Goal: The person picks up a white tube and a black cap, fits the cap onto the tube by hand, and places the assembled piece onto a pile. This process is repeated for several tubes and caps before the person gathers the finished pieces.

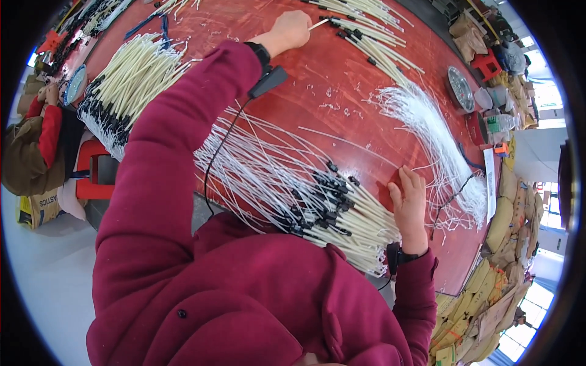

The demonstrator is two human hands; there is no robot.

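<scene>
My left hand (290,30) reaches to the far side of the red table, its fingers closed round a cream-coloured stick (318,24). The stick's outer end lies by the black tips of the far bundle (366,43). At the right, my right hand (409,201) is raised with curled fingers, and a thin white strand (354,141) runs to its fingertips. Just left of that hand lies a thick bundle of cream sticks (372,222) with black clips (326,198) and long white strands (244,165). Contact between the right palm and the bundle cannot be made out.
Loose white strands (427,128) spread along the right of the red table (305,91). Another bundle (137,73) lies at the left. A metal bowl (460,89) stands at the right edge, near stacked sacks (482,305). A person in red sleeves (49,134) works at far left.
</scene>
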